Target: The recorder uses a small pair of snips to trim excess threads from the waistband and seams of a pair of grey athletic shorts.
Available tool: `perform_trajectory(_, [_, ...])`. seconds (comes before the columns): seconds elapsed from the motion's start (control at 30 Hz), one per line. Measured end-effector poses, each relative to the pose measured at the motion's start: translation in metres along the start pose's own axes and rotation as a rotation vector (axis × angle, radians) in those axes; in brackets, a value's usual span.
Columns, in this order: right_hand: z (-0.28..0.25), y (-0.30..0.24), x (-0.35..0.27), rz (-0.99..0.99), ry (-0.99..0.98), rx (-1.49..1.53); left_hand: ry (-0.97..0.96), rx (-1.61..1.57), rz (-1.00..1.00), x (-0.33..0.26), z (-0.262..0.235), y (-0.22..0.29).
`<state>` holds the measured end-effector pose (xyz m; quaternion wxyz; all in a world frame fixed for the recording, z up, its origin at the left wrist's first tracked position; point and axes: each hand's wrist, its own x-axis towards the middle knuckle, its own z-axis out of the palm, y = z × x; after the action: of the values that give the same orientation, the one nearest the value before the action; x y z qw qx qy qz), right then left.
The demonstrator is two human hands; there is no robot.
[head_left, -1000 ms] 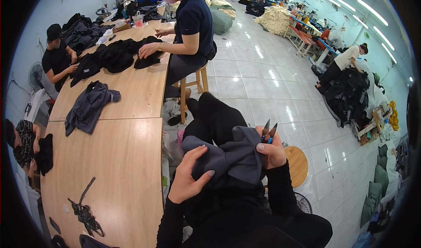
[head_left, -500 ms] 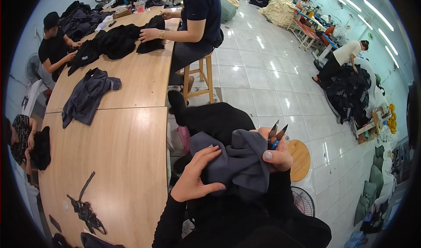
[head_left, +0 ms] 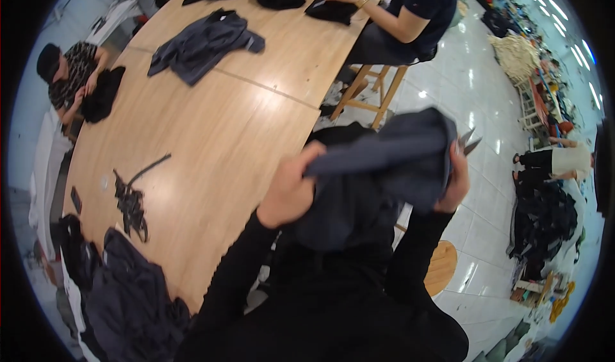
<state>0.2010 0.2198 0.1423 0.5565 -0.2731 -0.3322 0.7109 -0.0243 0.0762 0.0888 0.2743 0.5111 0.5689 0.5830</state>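
Left of grey cloth (head_left: 384, 170): table (head_left: 205, 144), black strips (head_left: 131, 208), dark garment heap (head_left: 131, 291).

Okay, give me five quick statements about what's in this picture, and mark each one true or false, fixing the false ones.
1. The left hand and right hand both grip grey cloth. True.
2. The scissors are in the left hand. False: the blades stick out at the right hand.
3. A dark grey garment lies on the table. True.
4. The round stool is on the wearer's left. False: its wooden seat shows on the right.
5. A capped person handles black cloth at the table's left side. True.
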Motion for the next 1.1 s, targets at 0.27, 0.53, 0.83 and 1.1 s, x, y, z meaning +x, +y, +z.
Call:
perform_trajectory(0.27, [-0.054, 0.073, 0.078, 0.26, -0.178, -0.524, 0.217, -0.102, -0.302, 0.047, 0.021, -0.101])
perform_trajectory(0.53, [-0.147, 0.104, 0.014, 0.283, -0.162, -0.702, 0.508, 0.188, -0.177, -0.055, 0.041, -0.094])
perform_trajectory(0.83, [-0.117, 0.083, 0.037, 0.158, -0.069, -0.595, 0.636, 0.161, -0.3, -0.015, 0.014, -0.067])
perform_trajectory(1.1, [-0.156, 0.121, 0.051, 0.173, -0.291, -0.994, 0.553, 0.617, -0.196, -0.021, 0.009, -0.118])
